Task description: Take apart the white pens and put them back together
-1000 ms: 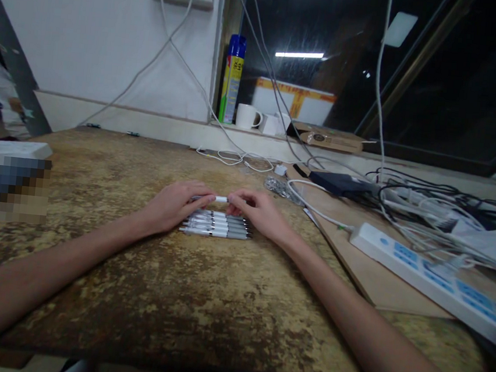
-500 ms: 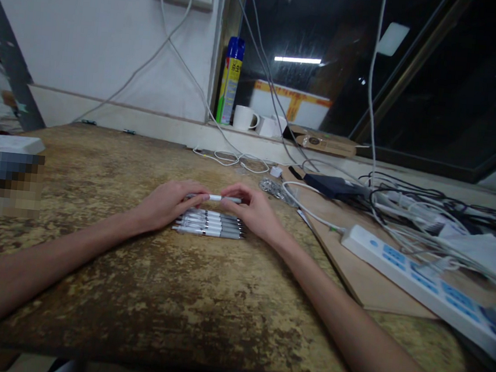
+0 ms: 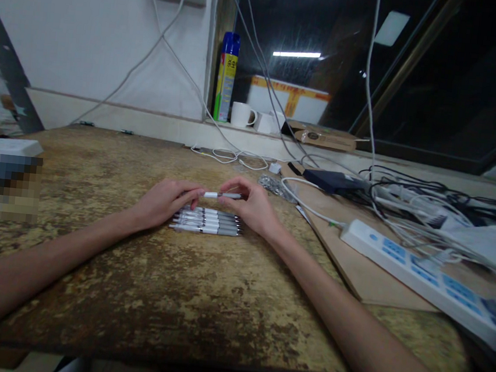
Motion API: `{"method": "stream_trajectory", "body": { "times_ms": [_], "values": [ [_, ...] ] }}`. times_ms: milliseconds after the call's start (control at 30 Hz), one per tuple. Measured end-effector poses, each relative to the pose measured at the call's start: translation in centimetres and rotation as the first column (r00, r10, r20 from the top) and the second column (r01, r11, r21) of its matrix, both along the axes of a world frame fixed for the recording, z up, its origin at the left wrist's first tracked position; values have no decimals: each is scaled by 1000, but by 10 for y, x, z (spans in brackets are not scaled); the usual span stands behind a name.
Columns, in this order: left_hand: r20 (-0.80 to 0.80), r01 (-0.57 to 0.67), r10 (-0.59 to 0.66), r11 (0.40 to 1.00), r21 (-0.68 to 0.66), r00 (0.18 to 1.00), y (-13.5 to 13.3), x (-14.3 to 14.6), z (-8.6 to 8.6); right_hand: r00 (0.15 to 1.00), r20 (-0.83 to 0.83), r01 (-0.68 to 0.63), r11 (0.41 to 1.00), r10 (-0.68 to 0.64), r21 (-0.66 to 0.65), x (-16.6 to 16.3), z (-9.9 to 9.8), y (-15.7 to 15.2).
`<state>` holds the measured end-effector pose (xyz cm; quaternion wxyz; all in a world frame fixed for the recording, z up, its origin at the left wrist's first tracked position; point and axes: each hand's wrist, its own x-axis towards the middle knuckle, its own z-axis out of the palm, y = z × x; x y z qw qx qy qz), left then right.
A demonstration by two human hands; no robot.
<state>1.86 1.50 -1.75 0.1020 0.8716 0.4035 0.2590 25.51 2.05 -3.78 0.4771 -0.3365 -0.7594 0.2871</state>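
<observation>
A white and grey pen [image 3: 212,195] lies level between my two hands, just beyond a row of similar pens. My left hand [image 3: 165,200] is closed on its left end, which the fingers hide. My right hand [image 3: 250,205] curls about the grey right part, thumb and fingers bent around it. Nearer to me, several white and grey pens [image 3: 215,230] with clear left ends lie side by side on the worn wooden table [image 3: 184,297]. My left fingers cover part of the row's far left corner.
On the right, a white power strip [image 3: 423,279] and tangled cables [image 3: 408,207] lie on and around a brown board [image 3: 374,280]. A small clear plastic bag [image 3: 274,185] is behind my right hand. A spray can [image 3: 227,78] and a white mug [image 3: 241,115] stand on the sill.
My left fingers have shifted slightly on the pen, and my right fingers have opened a little around its grey part. The row of pens stays in place; the view has moved slightly.
</observation>
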Motion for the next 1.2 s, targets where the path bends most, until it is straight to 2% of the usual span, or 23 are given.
{"method": "stream_trajectory", "body": {
  "times_ms": [133, 333, 533, 800, 1033, 1200],
  "values": [
    [22, -30, 30, 1000, -9, 999, 1, -1, 1, 998, -68, 3, 1000, -5, -27, 3, -2, 5],
    [162, 19, -10, 999, -49, 987, 2, -1, 0, 995, -88, 26, 992, -37, -123, 2, 0, 5],
    [221, -1, 22, 996, -92, 975, 6, -2, -3, 984, -129, 104, 984, -123, -144, 3, 2, 5],
    [272, -1, 34, 992, -123, 962, 10, -6, -3, 968, -182, 139, 972, -174, -190, 6, 5, 5],
    [266, -57, 90, 990, -128, 960, 15, -10, -5, 941, -259, 155, 957, -218, -243, 12, 0, 11],
    [291, -63, 91, 993, -105, 952, 14, -11, -3, 913, -335, 126, 943, -232, -309, 14, 0, 13]
  ]
}}
